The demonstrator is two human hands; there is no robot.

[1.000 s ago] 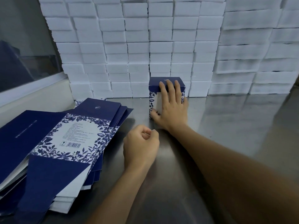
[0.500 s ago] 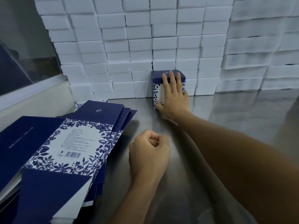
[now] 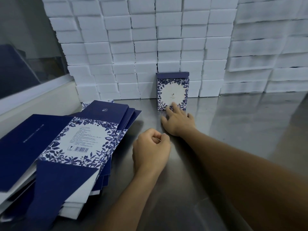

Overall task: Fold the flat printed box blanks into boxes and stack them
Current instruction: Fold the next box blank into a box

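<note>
A folded box [image 3: 172, 91], navy-topped with a blue floral border and a pale centre panel, stood upright on the steel table [image 3: 233, 130], its back against the wall of stacked white blocks [image 3: 150, 47]. The right hand [image 3: 179, 121] lay low in front of the box, fingers extended and loosely spread, one fingertip [image 3: 173, 104] touching the lower edge of the box's front face; it gripped nothing. The left hand [image 3: 150, 147] rested nearer the viewer, just beside the right wrist, fingers curled into a fist that held nothing visible. To the left lay a fanned pile of flat printed box blanks [image 3: 66, 147], the top blank showing a barcode panel framed by blue leaves, with navy flaps at either end. The pile sat well apart from the folded box. A glass partition [image 3: 25, 64] rose behind the pile at the far left
</note>
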